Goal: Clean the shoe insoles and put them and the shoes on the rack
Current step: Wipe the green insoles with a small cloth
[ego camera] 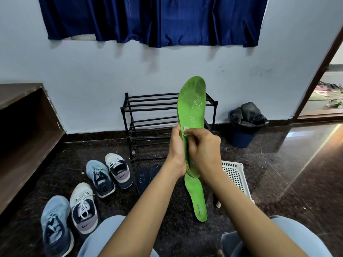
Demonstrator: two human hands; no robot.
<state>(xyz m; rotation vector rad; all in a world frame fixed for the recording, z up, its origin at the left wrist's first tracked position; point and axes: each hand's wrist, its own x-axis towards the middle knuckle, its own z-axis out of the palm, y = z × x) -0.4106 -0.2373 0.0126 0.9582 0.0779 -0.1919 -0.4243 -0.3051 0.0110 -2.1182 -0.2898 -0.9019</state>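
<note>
My left hand [176, 153] grips a green insole [193, 104] upright by its heel end, in front of the black shoe rack [148, 115]. The insole's upper part carries white foam or residue. My right hand [202, 151] pinches a small white wipe [186, 131] against the insole's middle. A second green insole [197, 199] lies on the dark floor below my hands. Two dark insoles [145, 178] lie beside it to the left. Several sneakers stand on the floor at the left: a blue one [99, 179], a white one [118, 169], another white one [83, 208] and another blue one [54, 227].
A white perforated basket [234, 175] sits on the floor at the right. A blue bin with a black liner [245, 125] stands by the wall. A brown wooden bench [20, 115] runs along the left. A doorway [326, 86] opens at the right. Blue curtain [152, 19] hangs above.
</note>
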